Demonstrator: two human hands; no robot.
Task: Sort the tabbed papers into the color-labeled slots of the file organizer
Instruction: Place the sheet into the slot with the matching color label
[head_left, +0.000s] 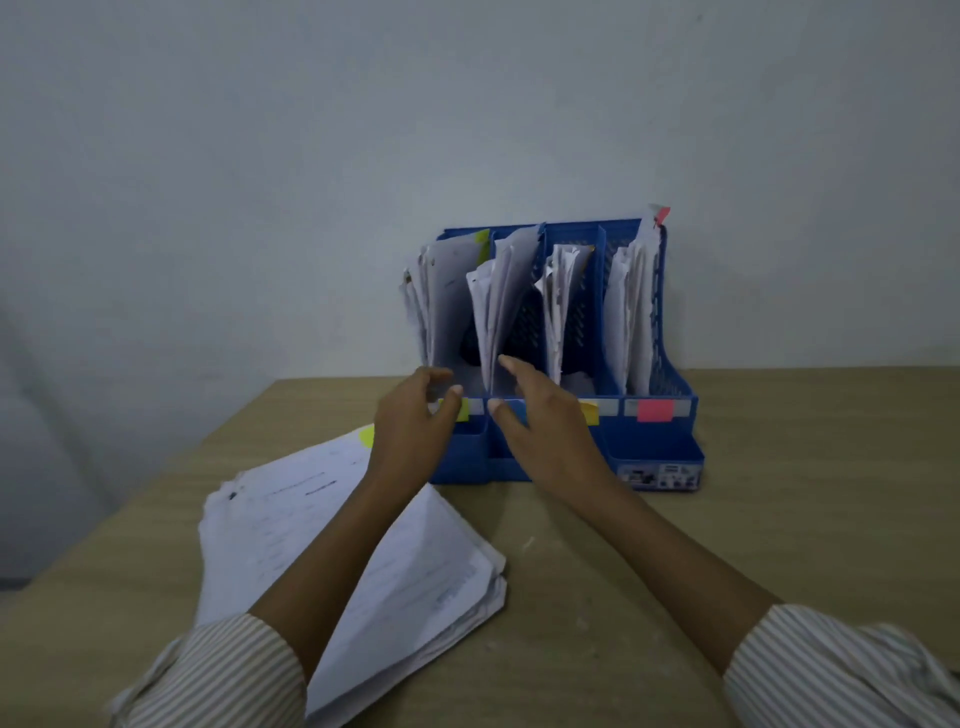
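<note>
Now we hold our left hand (415, 415) and right hand (540, 421), fingers loose and gripping nothing, at the front of the blue file organizer (654, 447) by the desk's (779, 499) far edge, tabbed papers (291, 519) stacked near its left edge.

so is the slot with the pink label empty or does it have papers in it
It has papers: white sheets stand upright in the rightmost slot of the blue plastic file organizer, behind the pink label.
</note>
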